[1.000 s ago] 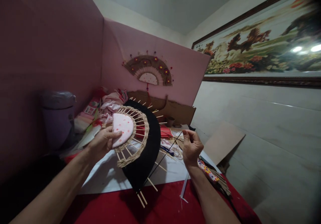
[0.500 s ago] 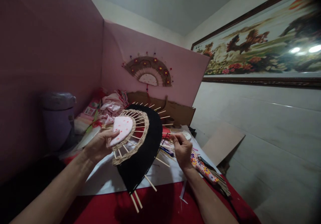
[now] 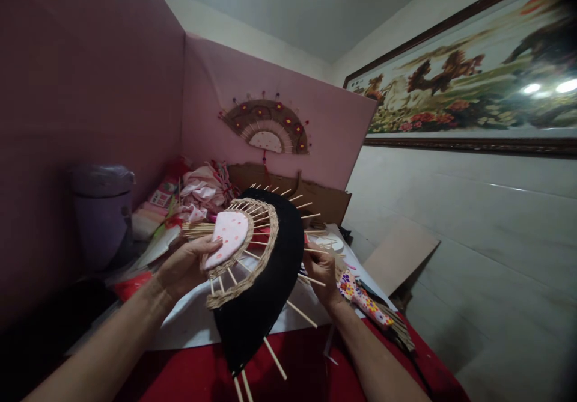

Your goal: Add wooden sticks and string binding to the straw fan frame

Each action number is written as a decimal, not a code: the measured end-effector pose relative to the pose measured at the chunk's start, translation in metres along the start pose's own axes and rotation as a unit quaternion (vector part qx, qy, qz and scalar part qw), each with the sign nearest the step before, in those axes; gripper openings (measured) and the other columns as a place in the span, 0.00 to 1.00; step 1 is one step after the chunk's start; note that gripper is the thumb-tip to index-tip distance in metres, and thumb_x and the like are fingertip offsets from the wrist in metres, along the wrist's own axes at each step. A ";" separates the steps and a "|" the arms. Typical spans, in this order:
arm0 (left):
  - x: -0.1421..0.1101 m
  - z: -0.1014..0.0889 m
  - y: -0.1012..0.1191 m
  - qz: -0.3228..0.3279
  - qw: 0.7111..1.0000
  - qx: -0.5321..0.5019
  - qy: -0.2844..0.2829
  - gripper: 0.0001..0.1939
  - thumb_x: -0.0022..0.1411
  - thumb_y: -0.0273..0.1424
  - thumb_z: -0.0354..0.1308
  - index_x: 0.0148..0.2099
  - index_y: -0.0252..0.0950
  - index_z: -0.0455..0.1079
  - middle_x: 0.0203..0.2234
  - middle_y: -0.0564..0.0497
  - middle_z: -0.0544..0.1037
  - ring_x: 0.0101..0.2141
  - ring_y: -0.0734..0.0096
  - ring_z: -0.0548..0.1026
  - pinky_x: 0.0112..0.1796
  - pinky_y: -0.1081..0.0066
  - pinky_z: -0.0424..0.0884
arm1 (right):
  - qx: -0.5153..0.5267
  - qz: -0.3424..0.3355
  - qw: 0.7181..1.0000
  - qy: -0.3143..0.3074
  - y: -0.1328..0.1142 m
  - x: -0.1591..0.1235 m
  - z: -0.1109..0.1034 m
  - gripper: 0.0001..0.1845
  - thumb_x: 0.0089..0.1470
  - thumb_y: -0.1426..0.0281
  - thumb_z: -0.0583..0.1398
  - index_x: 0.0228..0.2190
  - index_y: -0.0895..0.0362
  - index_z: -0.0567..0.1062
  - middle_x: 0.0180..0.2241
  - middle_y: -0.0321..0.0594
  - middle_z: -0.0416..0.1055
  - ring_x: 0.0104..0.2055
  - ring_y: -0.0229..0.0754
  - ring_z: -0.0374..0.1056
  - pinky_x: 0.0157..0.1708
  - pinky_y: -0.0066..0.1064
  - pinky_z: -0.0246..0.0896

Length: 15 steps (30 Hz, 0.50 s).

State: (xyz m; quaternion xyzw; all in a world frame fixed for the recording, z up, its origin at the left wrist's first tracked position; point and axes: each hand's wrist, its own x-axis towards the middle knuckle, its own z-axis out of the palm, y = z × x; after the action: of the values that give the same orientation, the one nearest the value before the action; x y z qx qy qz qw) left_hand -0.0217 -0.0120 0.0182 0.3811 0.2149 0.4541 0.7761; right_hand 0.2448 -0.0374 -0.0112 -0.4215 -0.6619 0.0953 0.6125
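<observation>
My left hand (image 3: 187, 265) grips a fan-shaped craft piece at its pale half-round base (image 3: 229, 237) with red dots, thumb on top. Braided cord edges this base, and thin wooden sticks (image 3: 233, 277) spread from it through a second braid. Beyond that lies a black cloth band (image 3: 264, 294), with stick ends poking past its outer edge. My right hand (image 3: 323, 273) is at the band's right edge, fingers bent together, partly behind the sticks. What those fingers hold is hidden.
A finished-looking fan (image 3: 265, 122) hangs on the pink board behind. Crumpled pink cloth (image 3: 202, 188) and a lidded purple bin (image 3: 103, 222) stand left. On the right lie a flower-patterned piece (image 3: 367, 303) and a white round item (image 3: 331, 243). Red cloth (image 3: 180, 375) covers the table front.
The fan piece has shifted right and slightly nearer, with my left hand on it. My right hand has moved down against its edge; the dark strand seen earlier beside it no longer shows.
</observation>
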 end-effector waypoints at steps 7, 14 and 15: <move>0.001 -0.002 0.003 -0.035 0.998 0.045 -0.025 0.20 0.52 0.19 0.54 0.49 0.26 0.67 0.32 0.39 0.79 0.32 0.60 0.77 0.33 0.67 0.73 | 0.012 0.010 0.996 0.083 0.009 0.007 -0.007 0.09 0.49 0.66 0.57 0.23 0.58 0.73 0.21 0.35 0.66 0.24 0.36 0.60 0.25 0.27 0.55; -0.001 -0.001 0.009 -0.075 0.995 0.058 0.044 0.15 0.51 0.19 0.54 0.44 0.22 0.70 0.28 0.38 0.79 0.29 0.59 0.77 0.32 0.67 0.73 | -0.006 0.005 0.992 0.125 0.015 0.009 -0.017 0.09 0.48 0.65 0.60 0.27 0.58 0.75 0.24 0.37 0.70 0.27 0.38 0.63 0.29 0.29 0.58; -0.001 -0.001 0.010 -0.074 0.994 0.057 0.054 0.15 0.51 0.19 0.54 0.43 0.22 0.70 0.27 0.38 0.79 0.28 0.59 0.77 0.31 0.67 0.74 | -0.009 0.001 0.992 0.130 0.015 0.008 -0.018 0.09 0.47 0.65 0.60 0.26 0.59 0.75 0.24 0.38 0.70 0.28 0.38 0.64 0.29 0.30 0.58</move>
State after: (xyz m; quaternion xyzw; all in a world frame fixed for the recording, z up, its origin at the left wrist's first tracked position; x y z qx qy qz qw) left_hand -0.0285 -0.0098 0.0252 0.3826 0.3094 0.4023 0.7720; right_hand 0.2680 -0.0295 -0.0102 -0.4365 -0.5771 0.0349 0.6894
